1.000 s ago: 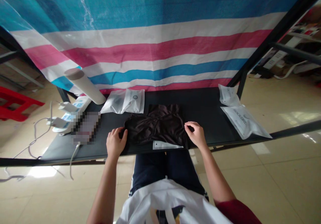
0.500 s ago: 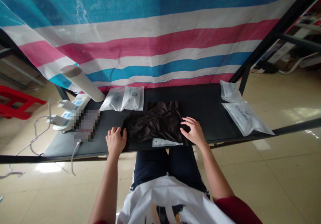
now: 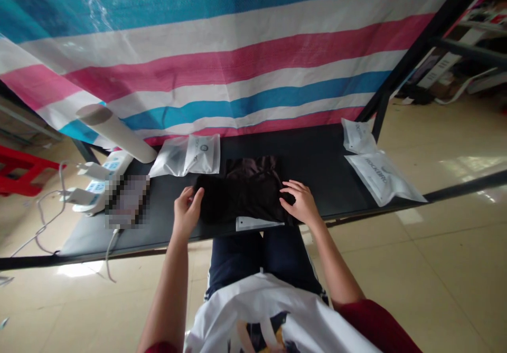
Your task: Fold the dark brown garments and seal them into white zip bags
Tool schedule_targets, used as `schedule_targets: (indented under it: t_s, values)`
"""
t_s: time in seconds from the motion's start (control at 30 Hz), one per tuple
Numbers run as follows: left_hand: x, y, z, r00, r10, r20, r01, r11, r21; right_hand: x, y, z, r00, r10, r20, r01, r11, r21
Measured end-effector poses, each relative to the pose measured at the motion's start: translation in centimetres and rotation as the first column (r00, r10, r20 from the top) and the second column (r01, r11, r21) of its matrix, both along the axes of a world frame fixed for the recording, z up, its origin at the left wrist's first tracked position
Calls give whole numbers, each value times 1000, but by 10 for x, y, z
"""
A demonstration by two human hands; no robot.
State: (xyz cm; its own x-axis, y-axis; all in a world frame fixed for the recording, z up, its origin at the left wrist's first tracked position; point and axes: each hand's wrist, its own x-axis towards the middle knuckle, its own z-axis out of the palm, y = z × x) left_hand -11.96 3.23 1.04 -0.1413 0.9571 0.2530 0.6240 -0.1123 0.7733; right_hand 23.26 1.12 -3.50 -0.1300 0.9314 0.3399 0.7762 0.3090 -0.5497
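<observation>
A dark brown folded garment (image 3: 243, 189) lies on the black table (image 3: 317, 168) in front of me. My left hand (image 3: 187, 210) is at the garment's left edge, its fingers curled round the fabric there. My right hand (image 3: 300, 202) rests flat on the garment's right side with its fingers spread. A clear plastic bag with a white strip (image 3: 259, 222) sticks out from under the garment at the table's near edge.
A white packaged bag (image 3: 186, 155) lies behind the garment. Two more white bags (image 3: 376, 171) sit at the table's right end. A cardboard tube (image 3: 113, 131), a power strip with plugs (image 3: 93, 187) and a blurred object are at the left. A striped tarp hangs behind.
My left hand has moved right and lifted onto the garment's left edge. My right hand has flattened on the right side. The garment looks narrower and more bunched.
</observation>
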Motion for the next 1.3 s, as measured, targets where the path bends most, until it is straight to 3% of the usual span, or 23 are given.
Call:
schedule_targets:
  t_s: [0.1, 0.17, 0.23, 0.37, 0.5, 0.63, 0.73, 0.9, 1.0, 1.13, 1.2, 1.3]
  values:
    - [51, 4, 22, 967, -244, -66, 246, 969, 13, 0, 0, 0, 1000, -1, 3, 1, 1000, -6]
    - [76, 5, 30, 855, -502, -129, 500, 865, -46, 0, 0, 0, 1000, -1, 5, 1, 1000, -7]
    - [87, 6, 30, 768, -602, -218, 600, 796, -82, 0, 0, 1, 1000, 0, 4, 0, 1000, -10]
    - [80, 8, 7, 751, -510, -420, 516, 850, -109, 1, 0, 0, 1000, 8, 1, -8, 1000, -16]
    - [69, 3, -12, 665, -533, -523, 524, 832, -182, 0, 1, -1, 1000, 6, 0, -6, 1000, -6]
    - [54, -8, -6, 674, -488, -554, 514, 849, -123, 2, -4, 5, 999, 27, -43, -26, 999, 28]
    - [34, -23, -1, 660, -501, -560, 526, 840, -131, 4, -20, 11, 990, 137, -26, -138, 990, -9]
    - [6, -56, -18, 571, -600, -561, 584, 777, -236, 12, -59, 10, 939, 319, 127, -300, 942, -150]
    - [-4, -69, -26, 585, -606, -538, 576, 778, -251, 19, -73, 8, 925, 343, 166, -310, 931, -194]
    - [-13, -65, -22, 628, -664, -405, 627, 740, -242, 28, -71, 14, 924, 365, 111, -333, 914, -232]
    - [-12, -56, -19, 702, -635, -321, 603, 771, -206, 27, -62, 18, 942, 331, 49, -312, 922, -231]
    - [-1, -39, -18, 846, -493, -204, 460, 867, -191, 19, -42, 22, 988, 151, -22, -152, 959, -241]
